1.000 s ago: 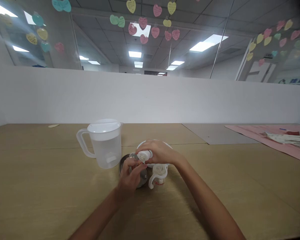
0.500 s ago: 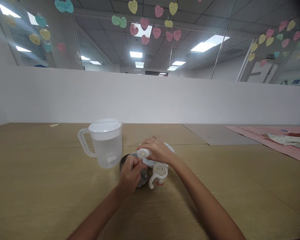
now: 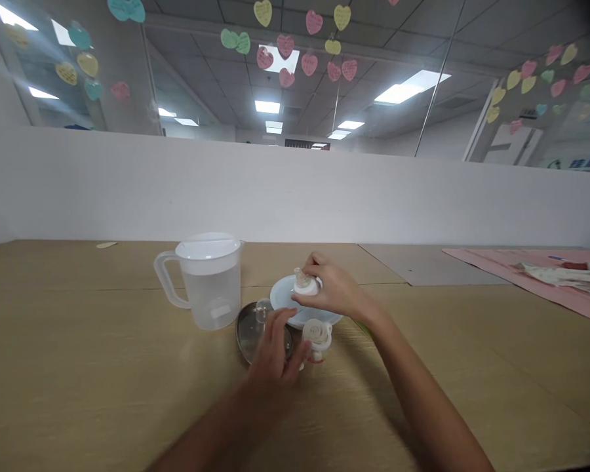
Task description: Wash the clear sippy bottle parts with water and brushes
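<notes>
My right hand grips a small white cap with a clear nipple-like top, held above a pale blue-white plate. My left hand has its fingers apart and nothing between them; it is slightly blurred. Its fingertips are beside a white-handled bottle part with a spiral top, and whether they touch it I cannot tell. Partly behind the left hand lies a round metal dish. A small clear cup-like piece stands at this dish.
A lidded clear pitcher holding liquid stands left of the dish. At the far right a pink cloth carries a white cloth and a red item. A low white wall runs along the table's back edge.
My right hand has moved right with the white cap, which is now tilted up over the plate. My left hand has opened and moved slightly right, toward the handled part.
</notes>
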